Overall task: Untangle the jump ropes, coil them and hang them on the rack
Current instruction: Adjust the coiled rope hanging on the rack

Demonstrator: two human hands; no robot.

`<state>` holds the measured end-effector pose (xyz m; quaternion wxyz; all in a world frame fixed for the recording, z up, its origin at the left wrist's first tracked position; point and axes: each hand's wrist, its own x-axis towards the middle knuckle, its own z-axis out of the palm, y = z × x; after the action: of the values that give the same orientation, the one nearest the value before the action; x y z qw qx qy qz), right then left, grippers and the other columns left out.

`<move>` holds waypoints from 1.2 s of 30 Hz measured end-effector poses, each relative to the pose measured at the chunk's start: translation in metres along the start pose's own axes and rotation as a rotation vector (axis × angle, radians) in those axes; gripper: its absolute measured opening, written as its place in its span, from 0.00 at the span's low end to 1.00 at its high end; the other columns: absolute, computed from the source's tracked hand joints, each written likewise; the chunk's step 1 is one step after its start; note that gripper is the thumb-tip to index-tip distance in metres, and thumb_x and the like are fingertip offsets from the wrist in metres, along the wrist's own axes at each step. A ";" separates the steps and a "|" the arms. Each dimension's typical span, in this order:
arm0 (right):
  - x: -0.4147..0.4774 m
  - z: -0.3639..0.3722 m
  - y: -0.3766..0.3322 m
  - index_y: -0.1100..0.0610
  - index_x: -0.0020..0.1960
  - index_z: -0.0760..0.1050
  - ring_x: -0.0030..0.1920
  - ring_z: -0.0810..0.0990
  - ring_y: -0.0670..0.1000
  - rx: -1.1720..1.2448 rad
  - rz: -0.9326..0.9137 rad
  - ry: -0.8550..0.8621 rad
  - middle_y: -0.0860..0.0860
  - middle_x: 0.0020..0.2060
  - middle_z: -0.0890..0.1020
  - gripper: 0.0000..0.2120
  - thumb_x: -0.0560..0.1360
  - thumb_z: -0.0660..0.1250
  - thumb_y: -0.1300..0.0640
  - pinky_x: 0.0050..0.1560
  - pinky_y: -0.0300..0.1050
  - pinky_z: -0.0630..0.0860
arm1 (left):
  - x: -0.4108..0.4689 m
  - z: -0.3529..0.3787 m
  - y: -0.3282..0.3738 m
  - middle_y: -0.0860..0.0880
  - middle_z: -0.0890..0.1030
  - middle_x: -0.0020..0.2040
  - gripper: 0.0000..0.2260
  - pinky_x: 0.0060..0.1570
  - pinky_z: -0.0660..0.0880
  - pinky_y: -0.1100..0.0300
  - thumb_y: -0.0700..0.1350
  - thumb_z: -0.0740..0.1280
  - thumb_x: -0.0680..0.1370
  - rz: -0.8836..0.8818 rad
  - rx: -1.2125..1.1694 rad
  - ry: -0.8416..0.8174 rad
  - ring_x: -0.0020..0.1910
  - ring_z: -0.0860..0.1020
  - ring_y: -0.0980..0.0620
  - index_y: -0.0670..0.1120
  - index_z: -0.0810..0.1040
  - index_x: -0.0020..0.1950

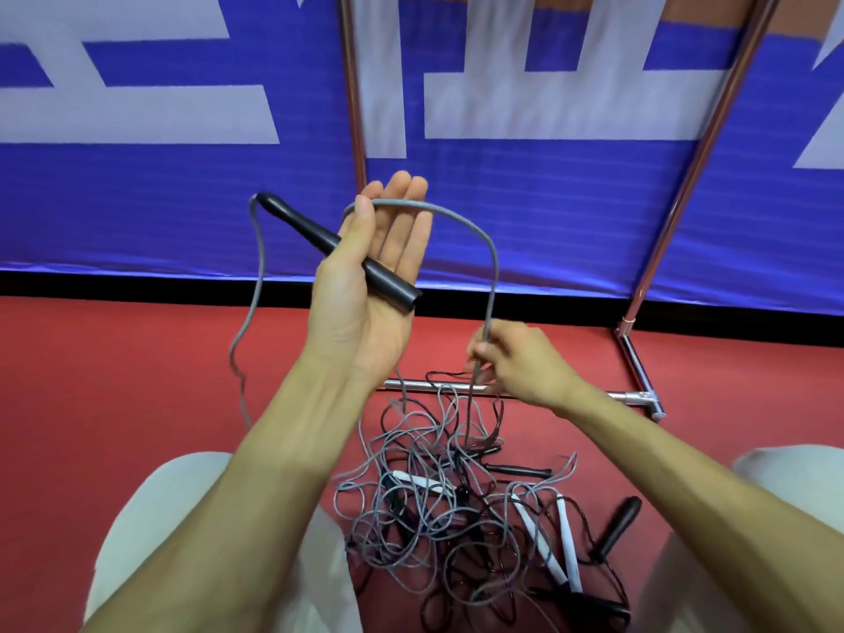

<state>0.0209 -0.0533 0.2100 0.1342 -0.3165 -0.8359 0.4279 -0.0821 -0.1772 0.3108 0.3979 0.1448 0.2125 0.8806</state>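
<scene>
Grey rope [491,267] arches from the raised left hand [365,303] at 12 o'clock down to the right hand [516,363] at 3 o'clock, which pinches it. The left thumb pins its black handle [319,239] across the palm. The tangle [434,509] of grey and black ropes lies at 6 o'clock on the red floor [114,381], by the chrome rack [632,396]. The blue banner [548,198] shows large white characters, cropped and unreadable.

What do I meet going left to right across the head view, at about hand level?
Dangling stretch of the grey rope → left hand holding the black handle → right hand pinching the same rope → right pole of the rack.
</scene>
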 end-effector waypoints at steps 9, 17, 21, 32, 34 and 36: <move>-0.009 -0.016 -0.021 0.57 0.42 0.72 0.28 0.81 0.53 0.524 0.020 0.351 0.56 0.35 0.83 0.09 0.80 0.58 0.63 0.32 0.46 0.81 | 0.006 -0.015 -0.015 0.44 0.85 0.50 0.09 0.50 0.81 0.59 0.45 0.57 0.84 -0.021 0.221 0.118 0.51 0.84 0.49 0.42 0.75 0.56; -0.022 -0.056 -0.056 0.60 0.44 0.69 0.29 0.82 0.54 1.114 -0.247 0.355 0.55 0.32 0.83 0.09 0.82 0.55 0.63 0.31 0.44 0.80 | 0.002 -0.020 -0.044 0.41 0.84 0.54 0.11 0.53 0.81 0.57 0.44 0.62 0.82 -0.189 0.618 0.120 0.52 0.84 0.48 0.39 0.78 0.58; -0.028 -0.066 -0.059 0.61 0.44 0.70 0.31 0.83 0.53 1.414 -0.240 0.299 0.55 0.33 0.84 0.10 0.82 0.54 0.63 0.32 0.41 0.79 | -0.005 -0.022 -0.059 0.46 0.85 0.51 0.08 0.54 0.77 0.61 0.44 0.62 0.82 -0.300 0.974 -0.083 0.51 0.84 0.54 0.46 0.81 0.55; -0.018 -0.082 -0.041 0.63 0.44 0.72 0.28 0.81 0.46 1.489 0.028 0.397 0.54 0.31 0.82 0.09 0.81 0.58 0.62 0.29 0.33 0.76 | -0.019 -0.020 -0.074 0.49 0.83 0.38 0.08 0.40 0.79 0.65 0.37 0.63 0.81 -0.250 1.189 -0.301 0.41 0.84 0.55 0.44 0.79 0.44; -0.016 -0.081 -0.037 0.61 0.44 0.74 0.27 0.81 0.46 1.326 0.105 0.364 0.51 0.29 0.82 0.09 0.81 0.60 0.58 0.30 0.34 0.77 | -0.017 -0.016 -0.068 0.49 0.83 0.35 0.07 0.39 0.80 0.63 0.37 0.63 0.81 -0.194 1.055 -0.223 0.39 0.85 0.52 0.42 0.78 0.44; -0.016 -0.077 -0.032 0.58 0.44 0.75 0.28 0.80 0.47 1.128 0.166 0.337 0.49 0.31 0.82 0.10 0.80 0.61 0.54 0.28 0.36 0.76 | -0.014 -0.011 -0.059 0.48 0.83 0.34 0.07 0.40 0.82 0.60 0.38 0.62 0.81 -0.125 0.939 -0.165 0.40 0.85 0.49 0.42 0.78 0.45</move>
<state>0.0575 -0.0290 0.2822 0.3787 -0.3242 -0.4190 0.7588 -0.0398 -0.1556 0.2707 0.3572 0.3651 0.5633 0.6495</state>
